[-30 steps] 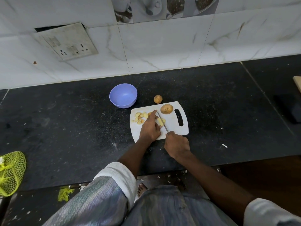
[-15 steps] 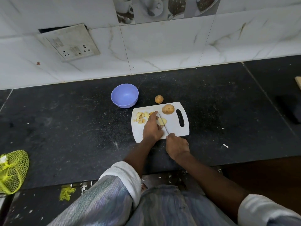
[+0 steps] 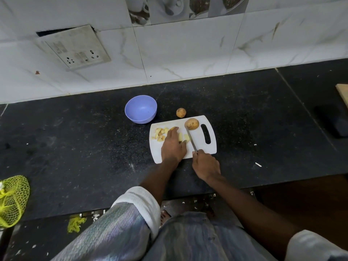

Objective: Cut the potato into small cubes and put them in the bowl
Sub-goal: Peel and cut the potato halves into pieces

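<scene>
On the black table point(image 3: 75, 147) lies a white cutting board point(image 3: 202, 146) — left hand point(image 3: 173, 147) presses potato strips point(image 3: 183, 137) flat-fingered, right hand point(image 3: 206, 165) grips the knife point(image 3: 191, 139). Cut cubes point(image 3: 160, 134) sit beside — the purple bowl point(image 3: 140, 109) stands just behind.

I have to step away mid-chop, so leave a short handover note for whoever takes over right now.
Right hand grips the knife, blade on the cutting board. Left hand steadies potato strips beside the blade. Done: a pile of cubes on the board's left. Left: dice the strips, cut the potato on the board and the small potato on the counter, fill the bowl, which looks empty.
</scene>
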